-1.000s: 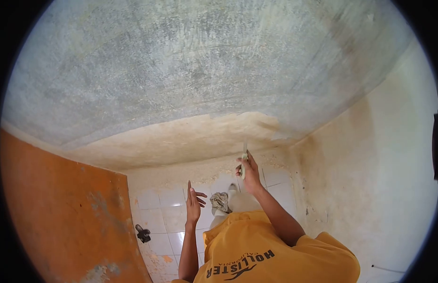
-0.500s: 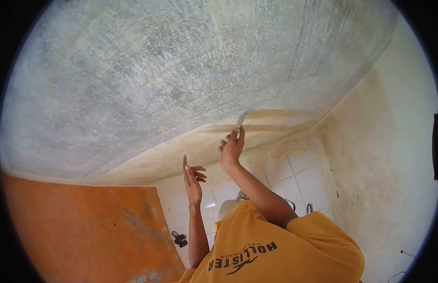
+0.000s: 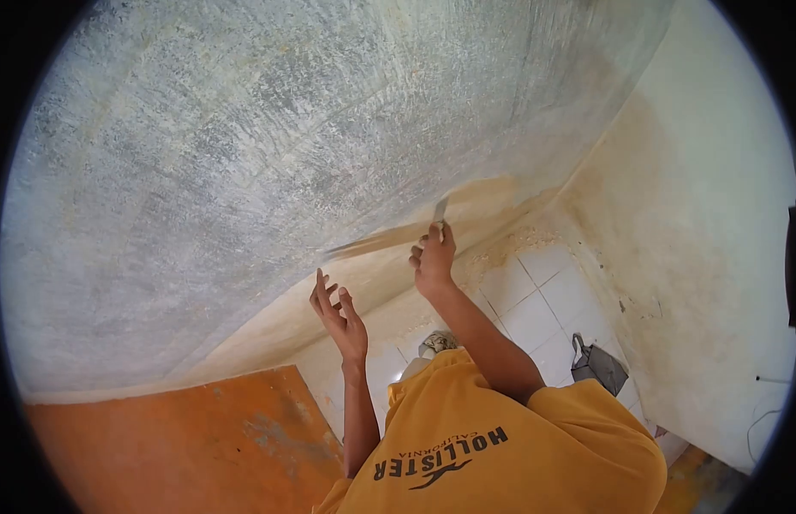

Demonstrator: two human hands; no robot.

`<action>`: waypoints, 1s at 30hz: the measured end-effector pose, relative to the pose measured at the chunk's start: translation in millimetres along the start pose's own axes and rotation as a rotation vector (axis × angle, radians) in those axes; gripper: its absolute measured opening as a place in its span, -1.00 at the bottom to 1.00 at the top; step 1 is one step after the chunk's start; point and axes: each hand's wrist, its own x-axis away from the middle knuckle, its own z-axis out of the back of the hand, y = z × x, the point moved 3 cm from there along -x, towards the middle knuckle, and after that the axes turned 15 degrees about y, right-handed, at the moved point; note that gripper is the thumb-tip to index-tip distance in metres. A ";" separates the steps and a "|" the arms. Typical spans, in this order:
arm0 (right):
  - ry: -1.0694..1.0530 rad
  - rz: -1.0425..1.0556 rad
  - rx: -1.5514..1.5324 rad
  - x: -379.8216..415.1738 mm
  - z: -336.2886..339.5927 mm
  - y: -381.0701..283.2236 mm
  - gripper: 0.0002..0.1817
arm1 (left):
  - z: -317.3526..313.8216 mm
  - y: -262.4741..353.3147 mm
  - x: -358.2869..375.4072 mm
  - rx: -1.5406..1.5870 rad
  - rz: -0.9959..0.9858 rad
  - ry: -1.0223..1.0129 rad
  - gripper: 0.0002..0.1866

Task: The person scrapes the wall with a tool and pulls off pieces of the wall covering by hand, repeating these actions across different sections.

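My right hand (image 3: 435,258) is closed on the handle of a scraper (image 3: 441,208), whose flat blade points up against the wall. Around the blade, the wall's lower part is bare and tan, while grey, mottled coating (image 3: 269,154) covers the area above. To the left, my left hand (image 3: 339,315) is raised near the wall with its fingers apart, holding nothing.
An orange wall section (image 3: 184,437) with grey patches stands at the lower left. White floor tiles (image 3: 535,321) lie below, with a dark grey container (image 3: 599,367) at the right. A pale side wall (image 3: 689,214) meets the coated wall at the right.
The view has shifted, bringing the dark grey container further into sight. My left hand has tilted and its fingers have spread differently. My right hand still holds the scraper at the wall.
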 end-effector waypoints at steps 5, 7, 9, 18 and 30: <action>-0.062 -0.029 -0.088 34.0 -5.6 3.2 -0.79 | -11.8 7.8 -10.6 -0.177 -0.339 0.125 -0.33; -0.059 -0.023 -0.118 22.5 -5.3 -13.2 -0.86 | -16.9 -0.7 -14.6 -0.156 -0.384 0.077 -0.25; -0.129 -0.077 -0.101 51.9 -6.9 -14.9 -0.89 | -24.6 -6.8 -22.5 -0.229 -0.466 0.058 -0.22; -0.127 -0.080 -0.133 43.7 -0.8 -13.1 -0.92 | -50.7 -43.2 -33.6 -0.261 -0.507 -0.035 -0.07; -0.179 -0.058 -0.093 63.5 0.0 -23.2 -0.91 | -70.3 -68.2 -34.9 -0.391 -0.489 -0.109 0.08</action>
